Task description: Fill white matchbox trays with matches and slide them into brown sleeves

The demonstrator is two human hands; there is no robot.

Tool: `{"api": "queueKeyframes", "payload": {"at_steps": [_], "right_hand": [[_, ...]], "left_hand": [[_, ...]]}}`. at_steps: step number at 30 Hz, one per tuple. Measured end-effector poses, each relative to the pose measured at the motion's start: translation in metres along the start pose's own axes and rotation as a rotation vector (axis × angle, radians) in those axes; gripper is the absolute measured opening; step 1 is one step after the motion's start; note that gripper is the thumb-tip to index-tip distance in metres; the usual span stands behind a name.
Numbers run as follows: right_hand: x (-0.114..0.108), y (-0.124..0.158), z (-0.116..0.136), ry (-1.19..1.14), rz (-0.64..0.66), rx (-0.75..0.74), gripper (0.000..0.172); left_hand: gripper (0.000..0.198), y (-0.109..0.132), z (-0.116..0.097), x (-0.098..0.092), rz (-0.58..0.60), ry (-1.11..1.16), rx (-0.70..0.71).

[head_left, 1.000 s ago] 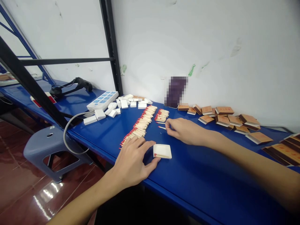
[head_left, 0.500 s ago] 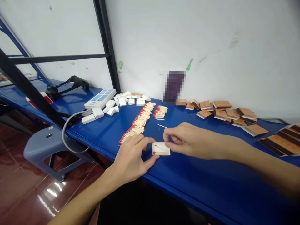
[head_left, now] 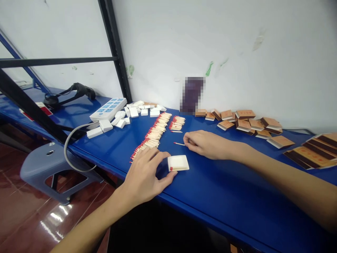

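My left hand [head_left: 146, 174] curves around the left end of a small white matchbox tray [head_left: 181, 161], thumb at its near side and index finger at its far left corner. A few red-tipped matches [head_left: 177, 168] lie along the tray's near side. Beyond the tray, my right hand [head_left: 201, 143] has its fingers pinched at the tail of a single match [head_left: 179, 143], whose red head points left. A long row of matches [head_left: 152, 135] runs behind my left hand. Further back are a smaller match pile [head_left: 177, 123] and a lone match [head_left: 176, 131].
White trays [head_left: 134, 112] lie scattered at the back left beside a power strip [head_left: 108, 109]. Brown matchbox sleeves [head_left: 247, 124] are heaped at the back right, with flat ones [head_left: 313, 154] at the right edge. A grey stool [head_left: 50, 168] stands left of the blue table [head_left: 237, 200].
My right hand has moved from over the tray to the loose match behind it. The slanted match seen above the tray has settled among those along its near side. My left hand keeps its hold.
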State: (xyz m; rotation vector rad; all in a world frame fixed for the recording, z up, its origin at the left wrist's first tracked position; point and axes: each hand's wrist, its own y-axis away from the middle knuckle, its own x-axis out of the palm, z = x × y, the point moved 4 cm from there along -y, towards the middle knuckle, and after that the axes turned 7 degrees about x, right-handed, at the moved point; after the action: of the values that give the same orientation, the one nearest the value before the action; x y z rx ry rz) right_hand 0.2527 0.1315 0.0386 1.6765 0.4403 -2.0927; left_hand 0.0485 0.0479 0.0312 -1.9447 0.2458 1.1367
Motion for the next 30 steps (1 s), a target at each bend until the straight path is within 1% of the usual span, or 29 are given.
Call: {"api": "queueKeyframes", "payload": {"at_steps": [4, 7, 10, 12, 13, 16, 20, 22, 26, 30], "right_hand": [[-0.011, 0.013, 0.01, -0.013, -0.002, -0.029, 0.015], [-0.023, 0.023, 0.023, -0.063, -0.017, -0.041, 0.018], [-0.024, 0.033, 0.039, -0.107, 0.064, -0.099, 0.018], [-0.02, 0.036, 0.043, -0.127, 0.119, -0.128, 0.017], [-0.018, 0.036, 0.042, -0.128, 0.122, -0.13, 0.017], [-0.013, 0.025, 0.03, -0.083, 0.033, -0.091, 0.015], [-0.008, -0.002, 0.006, 0.009, -0.144, 0.037, 0.007], [-0.006, -0.016, -0.001, 0.036, -0.189, 0.09, 0.008], [-0.002, -0.036, -0.004, 0.098, -0.174, 0.163, 0.012], [0.002, -0.046, -0.003, 0.136, -0.139, 0.162, 0.012]], "left_hand": [[0.028, -0.001, 0.001, 0.002, 0.011, 0.003, -0.024], [0.027, -0.002, 0.001, 0.001, 0.009, -0.013, -0.035], [0.027, -0.003, 0.002, 0.001, 0.019, -0.013, -0.044], [0.027, -0.003, 0.001, 0.001, 0.032, -0.004, -0.049], [0.027, -0.003, 0.001, 0.001, 0.036, -0.002, -0.05], [0.028, -0.003, 0.0, 0.001, 0.04, -0.009, -0.044], [0.028, -0.002, -0.001, 0.0, 0.037, -0.025, -0.027], [0.027, -0.002, -0.002, -0.001, 0.038, -0.021, -0.023], [0.026, -0.003, -0.002, -0.001, 0.047, -0.001, -0.02], [0.027, -0.002, -0.001, -0.001, 0.049, 0.016, -0.019]]}}
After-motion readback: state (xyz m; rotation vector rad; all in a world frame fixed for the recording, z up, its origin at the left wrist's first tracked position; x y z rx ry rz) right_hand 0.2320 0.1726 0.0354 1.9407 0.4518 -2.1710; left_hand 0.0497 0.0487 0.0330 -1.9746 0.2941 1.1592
